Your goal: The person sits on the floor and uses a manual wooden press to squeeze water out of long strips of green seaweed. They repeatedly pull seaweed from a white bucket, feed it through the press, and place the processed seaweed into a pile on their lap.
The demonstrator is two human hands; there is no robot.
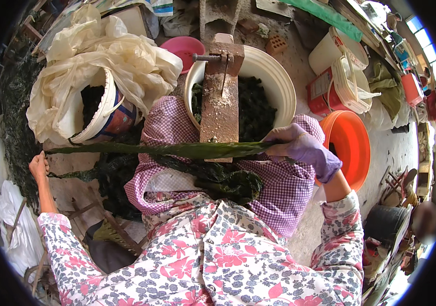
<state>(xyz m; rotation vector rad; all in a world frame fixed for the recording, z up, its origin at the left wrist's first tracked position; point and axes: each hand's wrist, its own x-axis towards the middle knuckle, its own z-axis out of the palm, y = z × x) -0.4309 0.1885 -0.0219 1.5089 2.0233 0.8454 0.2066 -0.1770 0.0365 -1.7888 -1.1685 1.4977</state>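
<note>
A long dark green strip of seaweed (172, 150) is stretched across in front of me, over the near end of a rusty, narrow board (222, 114). At the far left my bare left hand (39, 166) grips one end. My right hand (298, 147), in a purple glove, closes on the other end. More seaweed (237, 185) lies bunched over my lap, and a thinner strand trails towards my left hand. The board carries a bolt (207, 57) and pale crumbs, and lies across a large white tub (281, 76) with dark cut pieces (258, 107) inside.
On the left, a tilted bucket (107, 118) stands under crumpled plastic sheeting (103, 65). A pink basin (183, 51) sits behind it. To the right are an orange bucket (350, 153), a red and white pail (325, 90) and a perforated brick (276, 44). Dark seaweed (19, 114) is heaped along the left edge.
</note>
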